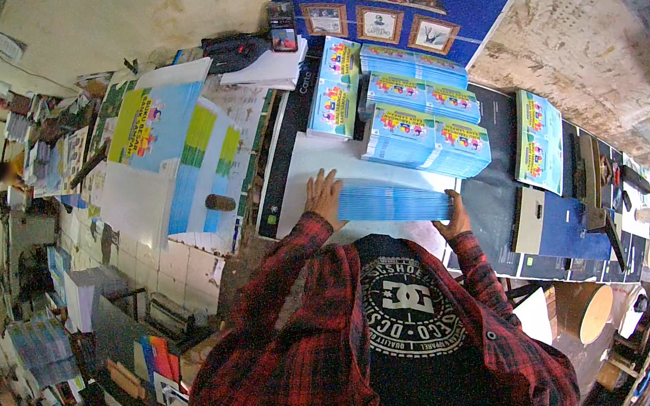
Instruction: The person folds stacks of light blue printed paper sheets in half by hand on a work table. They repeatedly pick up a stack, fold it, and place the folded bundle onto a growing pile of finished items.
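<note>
A row of light-blue booklets (394, 202), edges upward, stands between my two hands at the near side of the work table. My left hand (326, 198) presses against its left end, with the fingers stretched forward. Around the right end closes my right hand (454, 217), the thumb on the near side. Just beyond lie a pale sheet (327, 162) and tall piles of booklets (402, 129) with yellow and blue covers. Another pile of the same printed covers (336, 88) lies to the far left of these.
More printed covers (536, 139) lie at the right, near a blue panel (568, 229). On the left table are printed sheets (138, 130) and a dark brown block (220, 203). A phone (282, 27) leans at the back. A person (9, 172) is far left.
</note>
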A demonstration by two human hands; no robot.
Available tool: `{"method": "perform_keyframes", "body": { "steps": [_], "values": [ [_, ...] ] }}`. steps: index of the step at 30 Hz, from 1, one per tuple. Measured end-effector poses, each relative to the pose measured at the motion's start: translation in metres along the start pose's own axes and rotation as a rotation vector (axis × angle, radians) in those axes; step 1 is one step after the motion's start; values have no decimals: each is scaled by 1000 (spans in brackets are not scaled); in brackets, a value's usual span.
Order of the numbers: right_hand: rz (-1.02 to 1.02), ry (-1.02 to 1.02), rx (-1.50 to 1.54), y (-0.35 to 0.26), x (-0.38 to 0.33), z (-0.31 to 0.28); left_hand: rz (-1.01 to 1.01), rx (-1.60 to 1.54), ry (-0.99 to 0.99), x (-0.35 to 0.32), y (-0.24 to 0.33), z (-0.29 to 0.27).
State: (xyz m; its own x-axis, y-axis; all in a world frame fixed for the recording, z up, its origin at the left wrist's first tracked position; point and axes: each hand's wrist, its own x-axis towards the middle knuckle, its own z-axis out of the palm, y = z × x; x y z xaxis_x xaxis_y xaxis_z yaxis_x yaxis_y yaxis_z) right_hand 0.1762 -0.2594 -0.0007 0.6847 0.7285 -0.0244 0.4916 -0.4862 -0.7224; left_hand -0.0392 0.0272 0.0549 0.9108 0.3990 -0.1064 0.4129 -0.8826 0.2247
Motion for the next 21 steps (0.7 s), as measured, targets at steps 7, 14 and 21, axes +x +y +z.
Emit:
{"method": "perform_keyframes", "body": {
  "steps": [7, 14, 21],
  "values": [
    [-127, -121, -728, -32, 19, 12, 199, 69, -244, 32, 38, 19],
    [-304, -119, -580, -63, 48, 37, 245, 23, -124, 45, 21, 46],
    [-273, -317, -649, -81, 46, 43, 226, 42, -108, 30, 30, 29]
  ]
}}
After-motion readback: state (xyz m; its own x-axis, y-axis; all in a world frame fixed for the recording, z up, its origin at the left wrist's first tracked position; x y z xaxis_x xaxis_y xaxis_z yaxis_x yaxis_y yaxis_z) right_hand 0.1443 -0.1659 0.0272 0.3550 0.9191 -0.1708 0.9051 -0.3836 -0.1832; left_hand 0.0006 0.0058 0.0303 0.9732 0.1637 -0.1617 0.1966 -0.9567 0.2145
